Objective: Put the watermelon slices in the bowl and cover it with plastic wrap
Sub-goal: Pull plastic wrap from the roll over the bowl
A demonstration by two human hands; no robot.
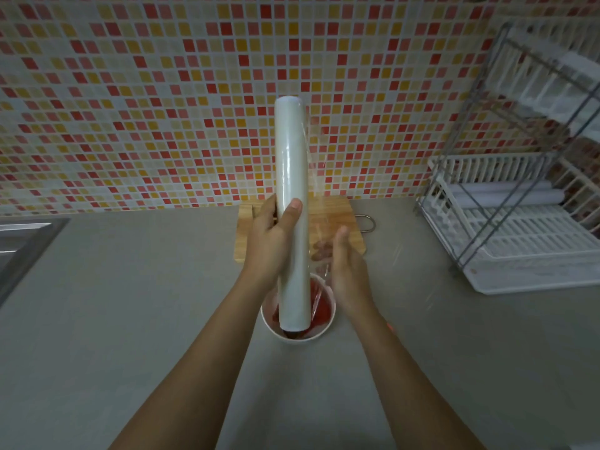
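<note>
My left hand (271,237) grips a long white roll of plastic wrap (291,177) and holds it upright above the counter. A loose sheet of clear film (316,203) hangs from the roll's right side. My right hand (344,264) is at that film, fingers fairly straight; whether it pinches the film is unclear. Below the roll's lower end sits a white bowl (319,332) with red watermelon slices (321,306) inside, partly hidden by the roll.
A wooden cutting board (334,209) lies behind the bowl against the mosaic tiled wall. A white dish rack (526,232) with a metal frame stands at the right. A steel sink edge (22,245) shows at the left. Grey counter surrounds the bowl.
</note>
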